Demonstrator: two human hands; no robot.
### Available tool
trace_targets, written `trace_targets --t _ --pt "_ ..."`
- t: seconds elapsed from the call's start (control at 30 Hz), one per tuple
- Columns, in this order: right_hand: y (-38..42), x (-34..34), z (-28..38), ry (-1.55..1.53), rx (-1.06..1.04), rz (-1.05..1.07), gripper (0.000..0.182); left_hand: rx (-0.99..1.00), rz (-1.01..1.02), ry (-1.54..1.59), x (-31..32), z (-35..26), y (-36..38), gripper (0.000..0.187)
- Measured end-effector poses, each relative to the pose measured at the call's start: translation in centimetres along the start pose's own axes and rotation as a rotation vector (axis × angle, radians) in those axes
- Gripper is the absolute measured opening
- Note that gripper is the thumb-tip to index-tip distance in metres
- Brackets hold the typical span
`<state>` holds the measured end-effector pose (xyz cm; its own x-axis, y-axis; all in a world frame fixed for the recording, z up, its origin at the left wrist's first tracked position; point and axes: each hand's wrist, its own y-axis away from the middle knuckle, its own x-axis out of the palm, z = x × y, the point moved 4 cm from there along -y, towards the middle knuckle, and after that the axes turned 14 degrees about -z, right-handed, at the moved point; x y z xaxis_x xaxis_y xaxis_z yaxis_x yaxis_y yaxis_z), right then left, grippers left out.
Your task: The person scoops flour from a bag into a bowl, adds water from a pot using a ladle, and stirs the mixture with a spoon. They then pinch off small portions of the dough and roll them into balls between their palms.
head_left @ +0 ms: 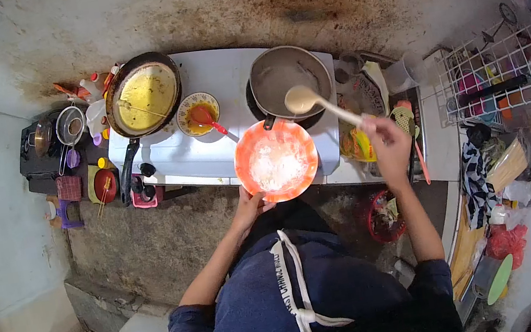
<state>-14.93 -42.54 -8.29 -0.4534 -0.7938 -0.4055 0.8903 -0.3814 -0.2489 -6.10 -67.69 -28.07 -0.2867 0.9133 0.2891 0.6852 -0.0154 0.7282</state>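
Right hand (387, 141): fingers closed around the end of a pale ladle (325, 105), held up off the counter. The ladle's long axis runs from that hand up and to the left; its bowl hangs over the near rim of the grey pot (289, 80) and holds a cream-coloured liquid.

Left hand (249, 206): clamped on the near edge of the orange bowl (276, 159), thumb over the rim, the rest of the fingers hidden beneath. The bowl is held just in front of the pot, its far rim overlapping the pot's handle in this view. White, crumbly or powdery contents inside; cannot tell what.

Key relation: the ladle bowl sits just above and slightly right of the orange bowl, between pot and bowl. The right hand is the one nearer the pot; the left only supports the bowl.

Positions relative to the pot:
- small patterned dish (198, 113) with orange sauce and a red spoon (207, 118), just left.
- dark frying pan (144, 95) with yellow contents, farther left, on the same white stove top (218, 77).
- wire dish rack (503, 79), well to the right.
- red basket (383, 217), below and right, on the floor.
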Motion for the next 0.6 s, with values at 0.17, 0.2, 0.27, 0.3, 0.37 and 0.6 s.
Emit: trace_targets --t 0.17,0.2,0.27,0.3,0.37,0.6 --pt "-6.8 5.8 -2.8 0.050 -0.159 0.045 0.016 0.018 0.026 -0.004 -0.5 0.6 -0.4 0.055" --pt "-7.6 7.4 -3.7 0.211 -0.293 0.111 0.015 0.003 0.039 0.001 -0.7 0.8 -0.5 0.059" --pt "-8.2 9.5 -5.0 0.365 -0.433 0.174 0.015 0.009 0.033 -0.011 -0.7 0.5 -0.2 0.059" --pt "-8.3 10.3 -5.0 0.378 -0.500 0.201 0.015 0.007 0.026 -0.021 -0.7 0.3 0.0 0.059" --pt "-8.3 11.1 -5.1 0.386 -0.572 0.235 0.015 0.027 0.007 -0.038 -0.7 -0.3 0.4 0.058" --pt "-7.1 9.1 -5.0 0.296 -0.239 0.338 0.018 0.057 -0.045 -0.052 -1.3 -1.1 1.1 0.058"
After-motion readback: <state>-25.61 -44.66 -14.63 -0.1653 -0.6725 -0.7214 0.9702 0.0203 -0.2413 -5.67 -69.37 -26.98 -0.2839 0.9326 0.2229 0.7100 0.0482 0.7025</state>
